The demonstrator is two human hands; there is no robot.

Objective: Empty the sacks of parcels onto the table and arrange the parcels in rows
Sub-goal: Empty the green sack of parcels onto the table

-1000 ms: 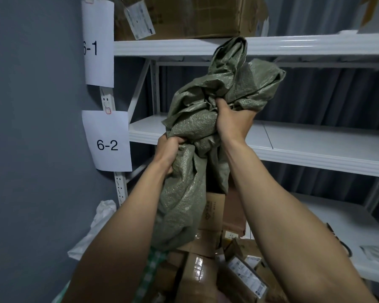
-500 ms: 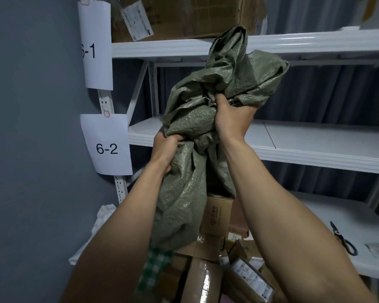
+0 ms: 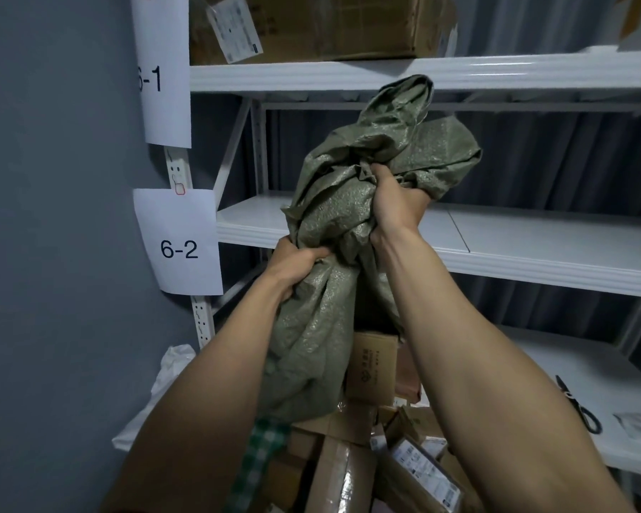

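A crumpled green woven sack (image 3: 334, 224) is held up in front of the shelves, its mouth hanging down. My left hand (image 3: 293, 266) grips a fold on its left side. My right hand (image 3: 395, 205) clutches bunched fabric higher up on the right. Below the sack lies a heap of cardboard parcels (image 3: 352, 460). One upright brown box (image 3: 372, 368) stands just under the sack's opening, partly hidden by my right forearm. A green-and-white checked parcel (image 3: 263, 449) pokes out at the heap's left.
White shelving (image 3: 533, 249) rises behind, labelled 6-1 and 6-2 (image 3: 180, 249) on paper sheets. A big carton (image 3: 330, 27) sits on the top shelf. Black scissors (image 3: 580, 407) lie on the white table (image 3: 604, 372) at right. A white bag (image 3: 171, 368) slumps by the grey wall.
Both hands and the sack have dropped slightly in the view compared with half a second ago. More of the upright brown box shows under the sack's mouth.
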